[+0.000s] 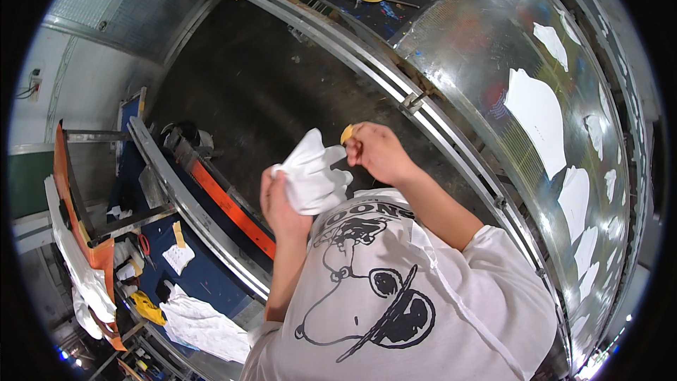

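Item: white cloth (pixel 310 176), bunched, gripped in my left hand (pixel 278 201) at chest height. My right hand (pixel 377 152) pinches a small yellowish scrap (pixel 347 132) between closed fingers, touching the cloth's edge. Step, as judged: picking debris off; next calls for a clean pull away.

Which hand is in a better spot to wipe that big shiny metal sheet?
Probably the left hand: it already grips the crumpled white cloth. The right hand is nearer the shiny metal sheet, but it is busy pinching a small yellowish piece, so it would have to let go first.
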Action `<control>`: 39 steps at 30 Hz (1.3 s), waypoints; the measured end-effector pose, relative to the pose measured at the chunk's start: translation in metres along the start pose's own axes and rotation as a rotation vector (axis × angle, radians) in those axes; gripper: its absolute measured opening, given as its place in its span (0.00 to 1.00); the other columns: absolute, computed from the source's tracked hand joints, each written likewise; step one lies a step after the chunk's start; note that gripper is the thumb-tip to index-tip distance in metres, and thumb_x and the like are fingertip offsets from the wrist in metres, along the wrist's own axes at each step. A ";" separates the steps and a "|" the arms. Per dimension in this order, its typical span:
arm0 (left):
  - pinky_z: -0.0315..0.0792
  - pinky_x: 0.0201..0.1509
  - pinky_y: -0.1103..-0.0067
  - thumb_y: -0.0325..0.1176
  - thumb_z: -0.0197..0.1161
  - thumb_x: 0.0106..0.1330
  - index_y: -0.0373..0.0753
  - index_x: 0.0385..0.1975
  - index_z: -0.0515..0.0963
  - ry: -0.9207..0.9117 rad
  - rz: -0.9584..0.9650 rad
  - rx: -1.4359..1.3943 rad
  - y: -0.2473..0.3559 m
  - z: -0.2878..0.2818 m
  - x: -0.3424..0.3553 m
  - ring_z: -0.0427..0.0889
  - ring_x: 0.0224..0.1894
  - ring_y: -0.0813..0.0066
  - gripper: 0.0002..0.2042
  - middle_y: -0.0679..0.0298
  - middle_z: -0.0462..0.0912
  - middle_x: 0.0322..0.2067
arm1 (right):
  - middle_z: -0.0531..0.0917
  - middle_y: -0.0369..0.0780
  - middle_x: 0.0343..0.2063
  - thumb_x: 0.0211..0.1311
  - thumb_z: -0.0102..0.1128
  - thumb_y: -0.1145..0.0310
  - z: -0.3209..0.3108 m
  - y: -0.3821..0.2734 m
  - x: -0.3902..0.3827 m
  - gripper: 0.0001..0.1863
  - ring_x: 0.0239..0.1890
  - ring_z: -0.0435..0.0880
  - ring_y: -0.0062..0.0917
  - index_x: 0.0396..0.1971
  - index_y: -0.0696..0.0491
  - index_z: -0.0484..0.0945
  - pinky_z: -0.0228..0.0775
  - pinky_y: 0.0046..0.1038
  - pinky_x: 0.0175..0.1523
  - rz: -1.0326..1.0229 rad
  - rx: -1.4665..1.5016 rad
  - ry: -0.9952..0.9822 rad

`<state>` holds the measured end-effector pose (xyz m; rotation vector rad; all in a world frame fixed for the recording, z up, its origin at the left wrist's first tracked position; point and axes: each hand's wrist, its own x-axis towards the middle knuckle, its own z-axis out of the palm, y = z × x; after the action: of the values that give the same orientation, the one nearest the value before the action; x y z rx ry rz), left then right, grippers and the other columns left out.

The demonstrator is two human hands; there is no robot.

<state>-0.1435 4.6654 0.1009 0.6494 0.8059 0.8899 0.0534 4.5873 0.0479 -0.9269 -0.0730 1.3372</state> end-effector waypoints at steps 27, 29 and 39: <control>0.74 0.42 0.82 0.30 0.55 0.75 0.36 0.42 0.76 0.046 -0.012 -0.125 0.055 -0.096 -0.041 0.80 0.38 0.80 0.05 0.66 0.81 0.36 | 0.85 0.53 0.47 0.56 0.74 0.48 0.014 -0.075 0.197 0.40 0.51 0.86 0.38 0.60 0.61 0.72 0.77 0.35 0.55 -0.673 -1.561 0.307; 0.72 0.39 0.83 0.30 0.56 0.76 0.36 0.42 0.76 -0.053 -0.078 -0.060 0.059 -0.095 -0.032 0.78 0.36 0.83 0.05 0.67 0.80 0.36 | 0.84 0.43 0.52 0.60 0.74 0.56 0.055 -0.053 0.132 0.34 0.53 0.83 0.27 0.62 0.57 0.72 0.75 0.31 0.59 -0.448 -1.194 -0.169; 0.74 0.46 0.83 0.32 0.55 0.77 0.37 0.47 0.77 -0.372 -0.449 0.033 0.048 -0.078 0.008 0.81 0.42 0.83 0.08 0.67 0.82 0.40 | 0.82 0.43 0.54 0.60 0.75 0.62 0.100 0.002 -0.030 0.33 0.58 0.80 0.29 0.61 0.59 0.73 0.72 0.31 0.63 -0.142 -0.685 -0.104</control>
<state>-0.2244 4.7080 0.0929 0.6065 0.5948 0.3331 -0.0112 4.6149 0.1257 -1.3893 -0.6992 1.2399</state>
